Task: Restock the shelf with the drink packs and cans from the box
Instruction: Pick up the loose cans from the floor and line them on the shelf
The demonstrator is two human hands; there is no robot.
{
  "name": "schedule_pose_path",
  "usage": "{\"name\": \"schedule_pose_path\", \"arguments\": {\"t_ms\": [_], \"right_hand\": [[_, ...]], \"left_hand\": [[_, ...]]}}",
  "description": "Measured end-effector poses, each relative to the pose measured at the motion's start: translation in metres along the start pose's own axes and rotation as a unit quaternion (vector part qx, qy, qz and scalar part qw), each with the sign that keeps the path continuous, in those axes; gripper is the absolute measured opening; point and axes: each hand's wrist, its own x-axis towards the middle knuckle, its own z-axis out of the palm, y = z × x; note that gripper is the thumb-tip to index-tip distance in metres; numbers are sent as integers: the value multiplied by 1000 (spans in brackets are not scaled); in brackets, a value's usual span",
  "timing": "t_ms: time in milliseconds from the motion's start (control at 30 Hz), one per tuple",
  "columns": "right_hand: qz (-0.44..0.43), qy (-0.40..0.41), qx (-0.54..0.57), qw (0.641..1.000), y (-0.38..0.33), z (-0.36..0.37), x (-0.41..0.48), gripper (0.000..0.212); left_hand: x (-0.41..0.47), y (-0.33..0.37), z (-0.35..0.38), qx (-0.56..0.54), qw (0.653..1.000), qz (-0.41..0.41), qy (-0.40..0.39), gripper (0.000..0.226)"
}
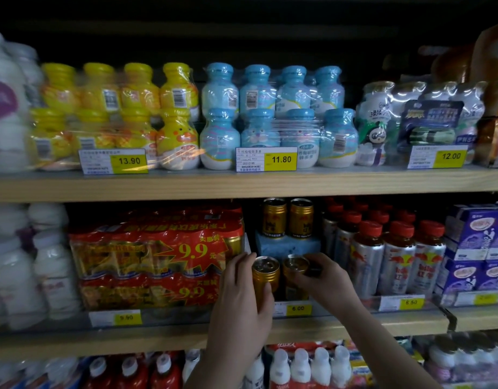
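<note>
Both hands up at middle shelf (pixel 354 325). Left hand (pixel 242 301) wrapped round gold can (pixel 265 276), grip closed on its side, can upright at shelf front. Right hand (pixel 323 279) pinching second gold can (pixel 295 272) by top rim, just beside first. Two more gold cans (pixel 287 218) behind, up on blue block (pixel 287 245). Red multipack (pixel 158 256) to left, red-capped bottles (pixel 393 254) to right.

Upper shelf: shrink-wrapped yellow bottle packs (pixel 116 113) at left, blue bottle packs (pixel 276 116) at centre, panda-print pack (pixel 379 127) at right. Yellow price tags read 13.90 (pixel 129 160), 11.80 (pixel 281 159), 12.00 (pixel 451 156). Purple cartons (pixel 478 248) stood stacked, far right, middle shelf.
</note>
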Motion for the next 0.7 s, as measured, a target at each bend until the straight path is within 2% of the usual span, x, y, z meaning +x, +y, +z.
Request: {"name": "schedule_pose_path", "arguments": {"t_ms": [133,200,300,500,700], "right_hand": [[-3,-4,-17,1000,2,0,1,52],[-3,-9,-26,1000,3,-1,-4,64],[-47,37,-72,996,10,-9,-20,81],[-64,130,-50,988,31,-62,-106,67],[56,254,-89,961,70,-106,-240,61]], "left_hand": [[-3,0,2,-9,1000,10,-5,54],[-4,1,5,-18,1000,19,-9,54],[-5,9,12,-40,998,50,-21,52],[-22,48,44,-159,976,113,-97,50],[-84,97,117,-292,914,195,-202,41]]}}
